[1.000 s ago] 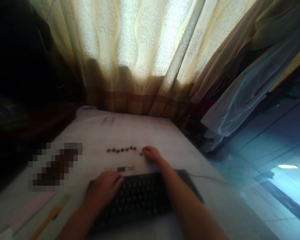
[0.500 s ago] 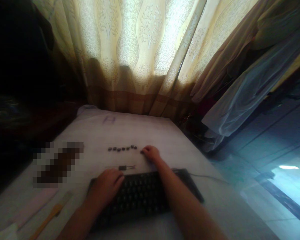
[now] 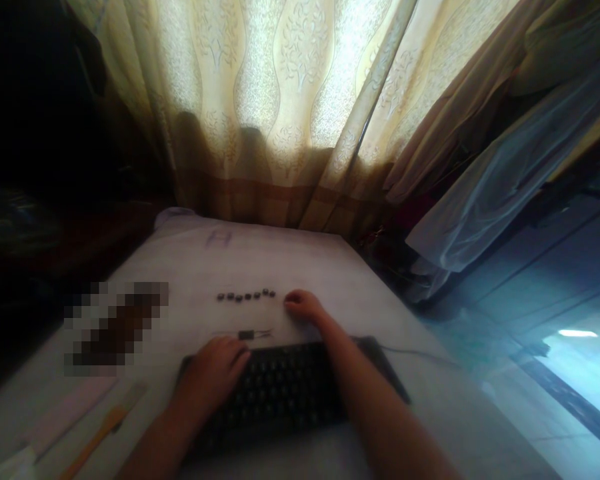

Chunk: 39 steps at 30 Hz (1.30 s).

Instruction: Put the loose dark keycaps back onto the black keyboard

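Tabletop, toward right edge | loose piece now being hidden by right hand, pickup being suggested | keyboard being touched by left hand (finger clamping untellable, both)

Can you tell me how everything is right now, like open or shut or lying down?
Keyboard: lying flat, partly covered by the arms.
Left hand: on the keyboard's left end.
Right hand: fingers curled; can't tell if they hold anything.
Small dark pieces: seven, in a wavy row.
Dark-bodied tool: lying down.
Orange-handled tool: lying down.
Curtain: drawn shut.
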### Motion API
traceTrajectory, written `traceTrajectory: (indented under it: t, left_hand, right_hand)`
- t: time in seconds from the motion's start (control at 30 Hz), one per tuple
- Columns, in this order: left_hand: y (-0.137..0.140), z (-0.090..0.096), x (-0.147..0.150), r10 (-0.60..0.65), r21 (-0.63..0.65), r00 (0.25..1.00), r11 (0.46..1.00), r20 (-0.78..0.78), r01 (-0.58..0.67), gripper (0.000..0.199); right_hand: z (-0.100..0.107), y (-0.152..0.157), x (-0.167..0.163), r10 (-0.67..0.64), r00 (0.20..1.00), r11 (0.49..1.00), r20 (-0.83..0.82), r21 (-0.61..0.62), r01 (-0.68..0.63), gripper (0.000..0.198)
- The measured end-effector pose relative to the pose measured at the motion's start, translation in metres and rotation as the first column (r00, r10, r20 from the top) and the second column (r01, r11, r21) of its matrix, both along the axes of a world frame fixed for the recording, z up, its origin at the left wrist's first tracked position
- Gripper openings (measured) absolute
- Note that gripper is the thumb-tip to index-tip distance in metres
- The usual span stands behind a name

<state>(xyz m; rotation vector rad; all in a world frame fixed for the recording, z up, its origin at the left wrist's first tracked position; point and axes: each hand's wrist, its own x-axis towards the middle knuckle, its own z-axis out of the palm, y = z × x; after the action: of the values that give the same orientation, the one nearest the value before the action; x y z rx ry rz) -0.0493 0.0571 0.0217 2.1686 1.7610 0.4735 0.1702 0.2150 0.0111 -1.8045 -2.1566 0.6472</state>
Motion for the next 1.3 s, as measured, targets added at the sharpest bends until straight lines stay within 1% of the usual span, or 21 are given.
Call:
traceTrajectory:
  t: [0.23,0.33,0.4,0.5,0.6,0.67,0.73,0.83,0.97,1.03,1.17,1.3]
  left_hand:
    - [0.000,0.000,0.000,-0.006,0.027,1.000,1.000,-0.005,0.006,0.032]
    - [0.000,0.000,0.000,-0.010,0.033,1.000,0.999,-0.003,0.011,0.030]
    - [0.000,0.001,0.000,-0.014,0.042,1.000,0.999,0.000,0.014,0.030]
    - [0.000,0.002,0.001,-0.019,0.054,1.000,0.998,0.005,0.019,0.030]
    - [0.000,0.003,0.001,-0.026,0.061,1.000,0.998,0.007,0.026,0.030]
    - [0.000,0.003,0.001,-0.030,0.068,1.000,0.997,0.006,0.029,0.030]
    - [0.000,0.002,0.000,-0.030,0.077,1.000,0.997,0.005,0.030,0.029]
    - [-0.001,0.000,0.001,-0.029,0.105,1.000,0.994,0.004,0.029,0.028]
    - [-0.004,-0.001,0.008,-0.102,0.259,0.995,0.961,-0.003,0.099,0.025]
    - [-0.007,-0.002,0.013,-0.133,0.305,0.991,0.943,-0.012,0.130,0.024]
    - [-0.011,-0.004,0.022,-0.175,0.329,0.984,0.928,-0.032,0.176,0.028]
    - [-0.013,-0.003,0.027,-0.202,0.338,0.978,0.918,-0.051,0.207,0.030]
  right_hand:
    - [0.000,-0.009,-0.005,-0.060,0.997,0.997,-0.042,0.043,0.062,0.021]
    - [0.004,-0.011,-0.003,-0.066,0.994,0.996,-0.088,0.049,0.071,0.020]
    - [0.008,-0.017,0.000,-0.047,0.990,0.997,-0.130,0.058,0.054,0.020]
    - [0.014,-0.036,0.004,0.013,0.980,0.997,-0.197,0.080,0.003,0.019]
    - [0.017,-0.065,0.006,0.091,0.959,0.991,-0.268,0.121,-0.060,0.019]
    - [0.017,-0.086,0.005,0.162,0.931,0.979,-0.326,0.174,-0.109,0.020]
    - [0.017,-0.104,0.003,0.204,0.914,0.971,-0.351,0.191,-0.143,0.020]
    - [0.018,-0.120,0.001,0.204,0.919,0.971,-0.338,0.190,-0.146,0.020]
    - [0.019,-0.125,0.000,0.241,0.928,0.955,-0.283,0.241,-0.175,0.017]
    - [0.020,-0.125,0.000,0.261,0.932,0.948,-0.252,0.249,-0.198,0.016]
    - [0.021,-0.124,0.000,0.256,0.944,0.951,-0.209,0.227,-0.208,0.016]
    - [0.021,-0.123,0.000,0.251,0.946,0.955,-0.204,0.212,-0.208,0.014]
